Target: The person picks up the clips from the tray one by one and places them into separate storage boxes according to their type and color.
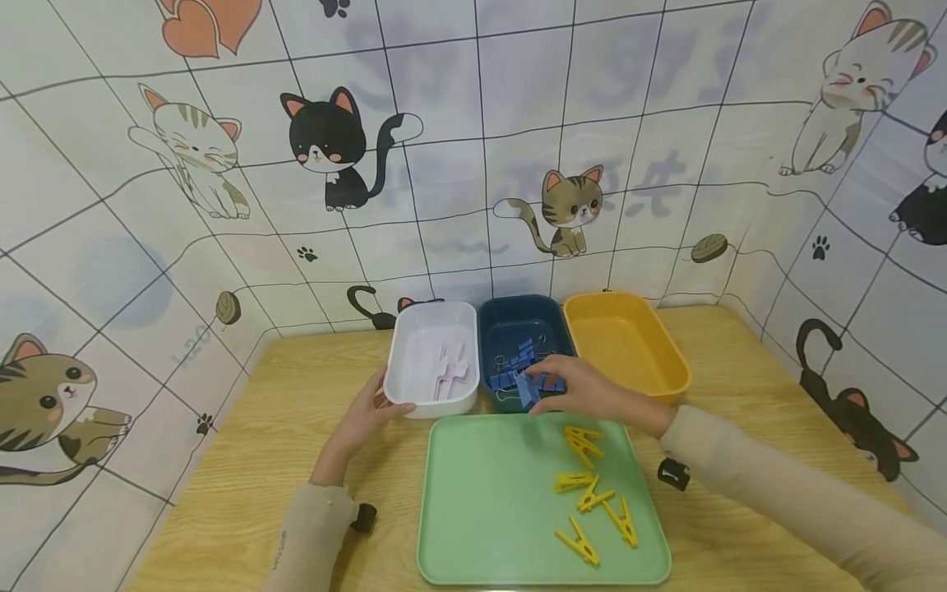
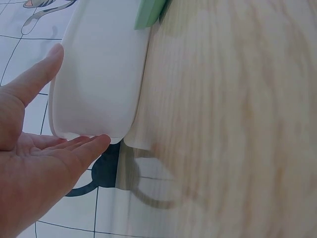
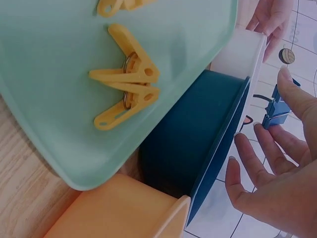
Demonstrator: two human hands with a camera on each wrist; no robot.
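Observation:
Between thumb and fingertips, my right hand (image 1: 573, 386) pinches a blue binder clip (image 3: 278, 110) above the dark blue bin (image 3: 183, 124). More blue binder clips (image 1: 521, 355) with metal handles lie inside that bin. My left hand (image 1: 370, 415) rests against the near left corner of the white bin (image 2: 99, 74), with its thumb by the rim and fairly straight fingers along the outer wall. Pale pinkish-white clips (image 1: 450, 372) lie in the white bin. Several yellow clothespins (image 3: 131, 74) are spread over the right half of the green tray (image 1: 488, 493).
A yellow bin (image 1: 629, 345) stands to the right of the dark blue one, the three bins side by side. All rest on a wooden table (image 1: 296, 395), with the tray in front of them. Behind rises a wall covering (image 1: 444, 164) printed with cats and grid lines.

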